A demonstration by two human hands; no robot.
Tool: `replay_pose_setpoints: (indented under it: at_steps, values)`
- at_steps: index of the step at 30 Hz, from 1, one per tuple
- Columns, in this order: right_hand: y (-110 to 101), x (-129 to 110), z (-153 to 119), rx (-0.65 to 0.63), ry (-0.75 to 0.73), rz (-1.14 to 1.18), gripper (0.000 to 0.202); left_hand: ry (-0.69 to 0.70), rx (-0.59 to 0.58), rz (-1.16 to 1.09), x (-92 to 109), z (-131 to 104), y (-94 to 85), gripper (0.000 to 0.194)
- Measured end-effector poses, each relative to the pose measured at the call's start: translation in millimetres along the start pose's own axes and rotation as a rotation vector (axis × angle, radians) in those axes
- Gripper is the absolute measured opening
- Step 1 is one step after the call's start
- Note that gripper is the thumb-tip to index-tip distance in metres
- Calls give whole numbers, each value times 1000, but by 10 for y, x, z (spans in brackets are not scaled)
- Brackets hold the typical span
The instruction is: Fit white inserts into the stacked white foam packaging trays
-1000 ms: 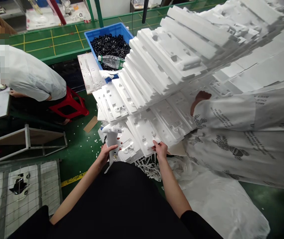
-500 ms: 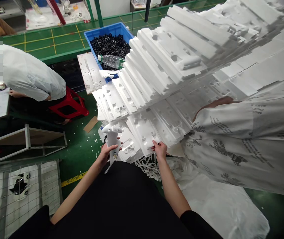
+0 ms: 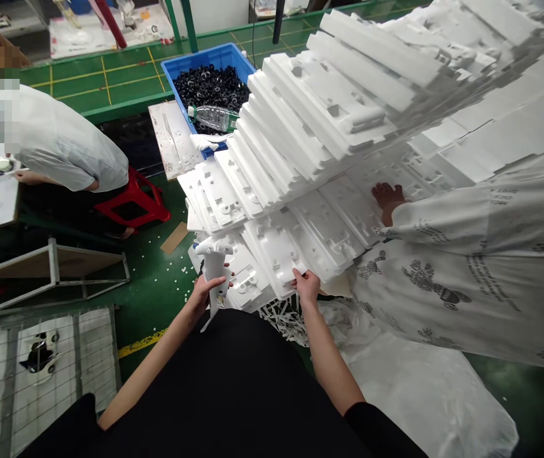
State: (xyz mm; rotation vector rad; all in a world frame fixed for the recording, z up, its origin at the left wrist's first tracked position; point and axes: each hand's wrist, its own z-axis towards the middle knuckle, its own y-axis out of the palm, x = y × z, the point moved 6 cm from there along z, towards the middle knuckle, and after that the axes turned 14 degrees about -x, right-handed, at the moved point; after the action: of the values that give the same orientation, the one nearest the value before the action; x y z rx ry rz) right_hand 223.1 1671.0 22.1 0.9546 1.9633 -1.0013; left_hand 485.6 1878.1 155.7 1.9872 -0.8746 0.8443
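Note:
My left hand [image 3: 202, 291] is closed around a white moulded part [image 3: 215, 259] with a flared, ribbed top and a thin curved tail hanging down. The part is upright, close in front of my black top; its exact kind I cannot make out. My right hand [image 3: 307, 286] pinches the near lower edge of a white moulded foam tray [image 3: 278, 251], thumb on top. This tray leans among several similar ones in the lower row. To its left, just beyond my left hand, lies another foam tray [image 3: 247, 280] with round recesses.
Stacked foam trays [image 3: 300, 127] rise to the right. A co-worker's hand [image 3: 389, 198] rests on trays there. A blue crate [image 3: 171, 67] holds small black parts and a plastic bottle [image 3: 212, 117]. Left are a seated person, a red stool [image 3: 145, 203] and a metal frame [image 3: 52, 267].
The co-worker's hand at right has come into view on the trays as their sleeve shifted. The seated person has moved slightly right. My own hands keep the same hold.

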Motion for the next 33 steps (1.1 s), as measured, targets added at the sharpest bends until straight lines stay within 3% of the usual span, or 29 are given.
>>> replay_pose_setpoints:
  at_steps: [17, 21, 24, 26, 30, 33]
  values:
    - [3, -229, -100, 13, -61, -192, 37, -3, 22, -3, 0, -25, -15, 70]
    - [-48, -323, -111, 99, -62, -310, 21, 6, 16, -2, -2, -19, -18, 72]
    - [-127, -399, -130, 164, -17, -316, 55, 4, 15, -14, 5, -23, -8, 73]
    - [-169, -479, -142, 143, 39, -386, 72, -7, 22, -19, 23, -40, 6, 73]
    - [-149, -733, -125, -20, 138, -724, 69, -17, 44, -10, 105, -95, 37, 65]
    - [35, -1010, -5, -80, 5, -865, 59, -7, 50, 21, 161, -119, 39, 60]
